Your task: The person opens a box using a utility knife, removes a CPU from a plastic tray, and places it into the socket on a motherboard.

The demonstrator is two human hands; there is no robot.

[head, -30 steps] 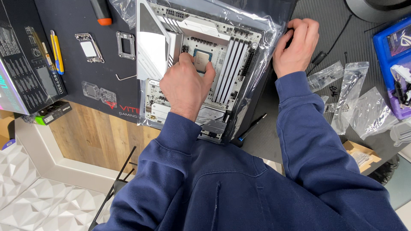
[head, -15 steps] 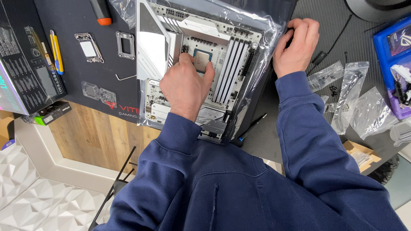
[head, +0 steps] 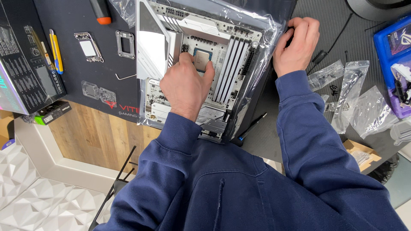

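Left hand [head: 185,87]: fingers curled over the socket, tips touching the processor [head: 201,60]; nothing lifted clear.
Right hand [head: 296,45]: fingers closed on the right edge of the board [head: 214,64] and its bag [head: 265,30].
Processor: seated in or resting on the socket, centre of the board, just left of the white memory slots [head: 233,68].
Board: flat on the clear bag, on the dark mat [head: 72,72] on the table.
Nearby: socket frames [head: 87,46] and hex key [head: 125,77] on the mat at left; small bags [head: 355,98] at right.
Risk, pins: likely bent if the processor shifts sideways under finger pressure.
Risk, board: possible slide on the slick bag if the right-hand grip loosens.
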